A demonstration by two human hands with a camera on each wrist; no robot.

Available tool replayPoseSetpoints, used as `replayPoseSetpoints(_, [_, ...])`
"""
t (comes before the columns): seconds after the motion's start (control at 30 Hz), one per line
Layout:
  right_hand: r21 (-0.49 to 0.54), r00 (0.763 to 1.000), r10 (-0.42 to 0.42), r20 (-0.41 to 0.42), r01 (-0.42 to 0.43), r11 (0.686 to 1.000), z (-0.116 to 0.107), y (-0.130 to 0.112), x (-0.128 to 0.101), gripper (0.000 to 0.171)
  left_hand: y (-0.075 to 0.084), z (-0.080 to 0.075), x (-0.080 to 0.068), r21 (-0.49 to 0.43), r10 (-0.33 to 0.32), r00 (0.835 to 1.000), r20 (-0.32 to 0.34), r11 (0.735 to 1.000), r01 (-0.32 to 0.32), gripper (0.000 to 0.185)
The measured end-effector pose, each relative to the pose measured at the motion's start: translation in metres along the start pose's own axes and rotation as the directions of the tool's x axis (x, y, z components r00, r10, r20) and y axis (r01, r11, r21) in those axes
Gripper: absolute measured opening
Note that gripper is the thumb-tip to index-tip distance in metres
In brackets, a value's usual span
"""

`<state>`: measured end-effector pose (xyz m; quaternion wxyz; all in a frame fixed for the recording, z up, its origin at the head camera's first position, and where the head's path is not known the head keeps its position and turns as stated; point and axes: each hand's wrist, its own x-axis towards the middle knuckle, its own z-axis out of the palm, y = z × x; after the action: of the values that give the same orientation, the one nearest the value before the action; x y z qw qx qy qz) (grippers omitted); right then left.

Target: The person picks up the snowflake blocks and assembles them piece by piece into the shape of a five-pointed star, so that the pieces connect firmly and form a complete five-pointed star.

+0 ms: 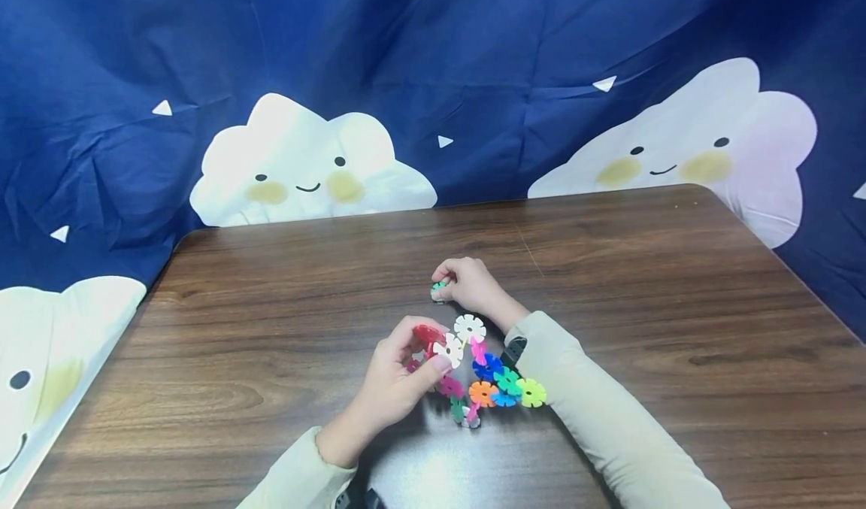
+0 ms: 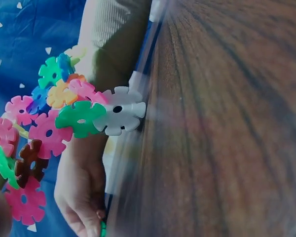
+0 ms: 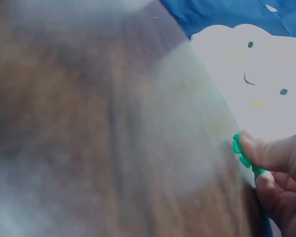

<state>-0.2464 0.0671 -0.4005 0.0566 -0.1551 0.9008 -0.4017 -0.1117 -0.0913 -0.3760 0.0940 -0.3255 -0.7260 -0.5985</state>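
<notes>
My left hand (image 1: 389,381) holds a joined cluster of flower-shaped plastic discs (image 1: 483,394) over the table. Its thumb lies against a white disc (image 1: 443,356), and a red disc (image 1: 429,334) shows by the fingers. The cluster includes blue, orange, yellow-green and pink pieces, with a grey-white disc (image 2: 130,109) at one end in the left wrist view. Farther forward, my right hand (image 1: 476,289) pinches a single green disc (image 3: 243,160) between thumb and fingers. Part of the cluster is hidden behind the left hand.
A brown wood-grain table (image 1: 284,291) extends on all sides of the hands. Behind it hangs a blue cloth (image 1: 473,58) printed with white smiling clouds and small triangles. The right forearm (image 1: 609,411) passes along the cluster's right side.
</notes>
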Motion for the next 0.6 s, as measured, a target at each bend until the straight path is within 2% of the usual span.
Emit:
replayPoseSetpoints(0.1, [0.062, 0.998, 0.054, -0.021, -0.053, 0.997, -0.004, 0.002, -0.001, 0.015, 0.001, -0.001, 0.0, 0.001, -0.009, 1.0, -0.002, 1.0, 0.009, 0.026])
replayPoseSetpoints(0.2, [0.09, 0.995, 0.098, -0.004, -0.097, 0.991, -0.008, 0.002, -0.005, 0.013, 0.001, -0.002, 0.0, -0.008, -0.018, 1.0, -0.009, 1.0, 0.018, 0.026])
replayPoseSetpoints(0.4, [0.236, 0.988, 0.153, 0.025, -0.154, 0.959, -0.021, 0.01, -0.022, 0.014, 0.0, -0.004, 0.0, -0.015, -0.018, 1.0, -0.008, 1.0, 0.018, 0.027])
replayPoseSetpoints(0.5, [0.272, 0.99, 0.14, 0.017, -0.139, 0.952, -0.033, 0.012, -0.032, 0.021, 0.0, -0.005, 0.0, -0.008, 0.002, 1.0, -0.012, 1.0, -0.002, 0.029])
replayPoseSetpoints(0.6, [0.242, 0.996, 0.09, -0.016, -0.084, 0.967, -0.046, 0.006, -0.042, 0.021, 0.001, -0.006, 0.0, 0.005, 0.02, 0.999, -0.026, 1.0, -0.02, 0.031])
